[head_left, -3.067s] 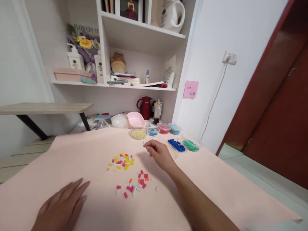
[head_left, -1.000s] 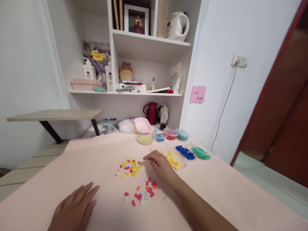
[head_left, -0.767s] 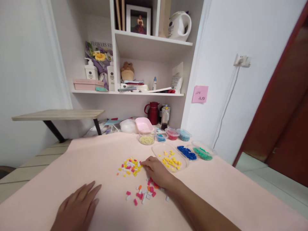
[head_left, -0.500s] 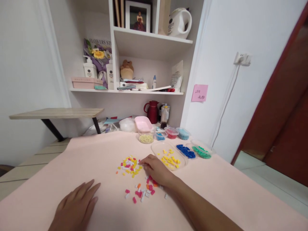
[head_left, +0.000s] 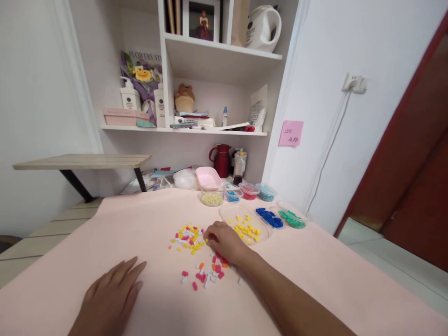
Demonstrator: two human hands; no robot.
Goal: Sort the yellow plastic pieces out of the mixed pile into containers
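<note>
A heap of small yellow, pink and white bricks (head_left: 186,234) lies on the pink table cover (head_left: 315,275). My right hand (head_left: 224,241) rests at that heap's right edge, fingers curled in a pinch over the bricks; what it holds is hidden. A second scatter of pink, white and orange bricks (head_left: 205,273) lies just in front of the hand. Behind my right hand stands a clear oval tray (head_left: 229,213) with several yellow bricks inside. My left hand (head_left: 108,298) lies flat on the cover at the near left, fingers stretched out, holding nothing.
Trays of blue bricks (head_left: 269,218) and green bricks (head_left: 292,218) stand right of the oval tray. Small tubs (head_left: 212,199) with pale yellow, blue, red and light blue pieces line the back edge, beside a pink lid (head_left: 207,177) and a red jug (head_left: 221,161). Shelves rise behind.
My right hand came down from the oval tray to the yellow heap and curled its fingers there. The left hand stayed flat in place.
</note>
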